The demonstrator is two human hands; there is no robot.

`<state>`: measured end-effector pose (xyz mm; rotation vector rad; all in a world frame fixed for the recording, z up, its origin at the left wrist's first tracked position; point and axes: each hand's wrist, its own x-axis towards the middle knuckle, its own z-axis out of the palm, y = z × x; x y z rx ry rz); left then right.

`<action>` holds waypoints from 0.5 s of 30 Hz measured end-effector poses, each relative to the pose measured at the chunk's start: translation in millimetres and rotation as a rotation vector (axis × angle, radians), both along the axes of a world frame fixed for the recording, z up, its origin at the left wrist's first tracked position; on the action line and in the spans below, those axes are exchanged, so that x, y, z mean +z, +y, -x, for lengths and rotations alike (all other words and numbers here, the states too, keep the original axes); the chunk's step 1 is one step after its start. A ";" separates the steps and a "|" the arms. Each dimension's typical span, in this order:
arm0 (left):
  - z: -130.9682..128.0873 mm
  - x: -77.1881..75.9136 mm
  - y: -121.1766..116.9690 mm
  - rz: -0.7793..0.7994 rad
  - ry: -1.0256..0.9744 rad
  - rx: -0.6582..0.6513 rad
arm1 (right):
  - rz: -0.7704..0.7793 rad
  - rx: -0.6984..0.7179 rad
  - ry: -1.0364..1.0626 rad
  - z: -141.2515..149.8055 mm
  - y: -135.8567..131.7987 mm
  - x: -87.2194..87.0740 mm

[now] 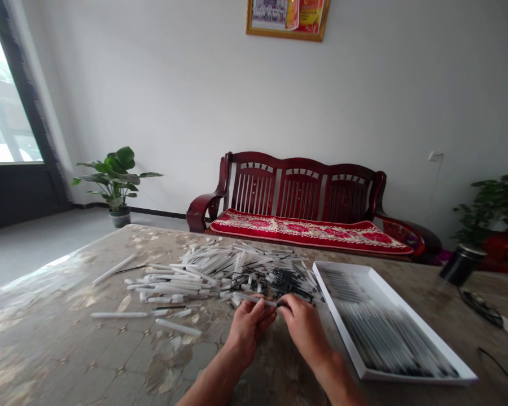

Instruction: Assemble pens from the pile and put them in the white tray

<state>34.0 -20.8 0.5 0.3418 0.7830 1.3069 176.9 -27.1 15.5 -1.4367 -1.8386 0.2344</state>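
A stone-patterned table (pixel 68 338) with a glossy, mottled top fills the lower part of the frame. Behind it, a grey floor (pixel 38 242) runs back to a plain white wall (pixel 173 96). A large window (pixel 8 96) with a dark frame stands at the upper left, and a framed picture (pixel 288 17) hangs at the top middle. A dark red wooden bench (pixel 298 192) with a red patterned cushion (pixel 309 231) stands against the wall, with a leafy potted plant (pixel 114 180) to its left and another plant (pixel 491 206) at the far right.

A loose heap of white tubes (pixel 220 276) and black parts lies mid-table. The left hand (pixel 248 330) and right hand (pixel 305 330) are close together at the heap's near edge, pinching one white tube (pixel 256 300) between them, its dark end at the right hand's fingers. Just right of them sits a white tray (pixel 406 303) of blurred, tightly lined-up sticks. Farther right are a black cup (pixel 461 265) and a coiled black cord (pixel 480 307).
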 end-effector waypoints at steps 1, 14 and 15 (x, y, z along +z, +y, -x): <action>0.0 -0.6 0.0 -0.013 -0.002 0.008 | -0.014 0.000 -0.023 -0.1 -0.1 -0.8; -0.1 -2.5 1.1 -0.047 -0.027 0.038 | -0.027 0.020 0.086 3.7 3.5 -9.1; -0.2 -2.4 1.0 -0.047 -0.028 0.039 | -0.018 0.018 0.111 5.0 3.1 -10.0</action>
